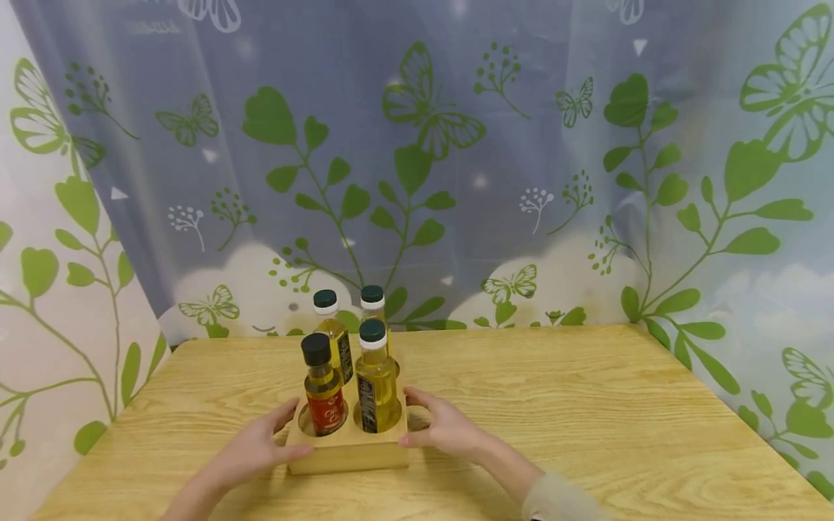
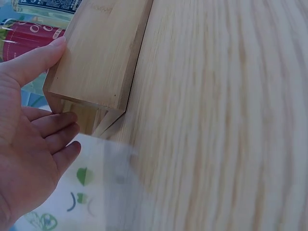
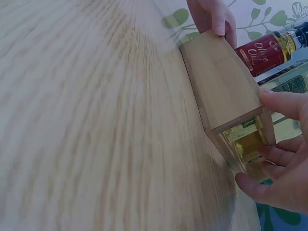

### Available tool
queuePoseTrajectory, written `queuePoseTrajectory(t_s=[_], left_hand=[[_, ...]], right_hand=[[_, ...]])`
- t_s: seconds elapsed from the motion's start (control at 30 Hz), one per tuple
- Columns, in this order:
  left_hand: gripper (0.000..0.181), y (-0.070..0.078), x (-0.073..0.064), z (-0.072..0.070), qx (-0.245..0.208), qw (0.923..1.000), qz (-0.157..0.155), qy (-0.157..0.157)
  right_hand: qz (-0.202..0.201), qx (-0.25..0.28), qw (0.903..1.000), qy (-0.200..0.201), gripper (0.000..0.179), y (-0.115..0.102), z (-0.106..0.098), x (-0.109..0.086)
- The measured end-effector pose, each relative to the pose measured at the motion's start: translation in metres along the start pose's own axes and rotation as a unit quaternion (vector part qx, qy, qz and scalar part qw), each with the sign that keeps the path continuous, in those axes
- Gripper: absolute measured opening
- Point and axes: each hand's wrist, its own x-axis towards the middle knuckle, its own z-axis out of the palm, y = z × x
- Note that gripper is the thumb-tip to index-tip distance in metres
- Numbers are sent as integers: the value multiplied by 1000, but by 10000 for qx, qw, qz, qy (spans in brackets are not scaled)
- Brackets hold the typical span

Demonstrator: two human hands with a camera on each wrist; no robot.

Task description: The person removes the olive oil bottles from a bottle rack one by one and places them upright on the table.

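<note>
A light wooden bottle rack [image 1: 352,459] stands on the table with oil bottles upright in its round holes. The front left bottle [image 1: 326,411] has a black cap and a red label reading olive oil. Beside it is a green-capped bottle [image 1: 379,387] of yellow oil with a dark label; two similar green-capped bottles stand behind. My left hand [image 1: 250,450] grips the rack's left end, its thumb [image 2: 43,57] at the front upper edge and its fingers by the open side. At the right end my right hand [image 1: 451,432] holds the rack the same way, thumb at the front corner.
The wood-grain table [image 1: 554,405] extends on both sides of the rack. Behind it hangs a curtain [image 1: 449,217] printed with green leaves and butterflies, and similar printed sheets [image 1: 59,239] flank the table.
</note>
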Motion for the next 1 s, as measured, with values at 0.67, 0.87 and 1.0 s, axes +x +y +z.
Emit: queuePoseTrajectory(t_s=[0.67,0.87,1.0], left_hand=[[91,18,22,34,-288,9970,704,-162],[92,26,25,41,-288,9961,823,-166],[92,31,28,45,-386,9953,862,-227]], right_hand=[[127,318,9994,-34,84,18,-39,-32],[194,341,9992,-82,84,22,-49,-40],[150,422,9989,-123,85,24,-56,-44]])
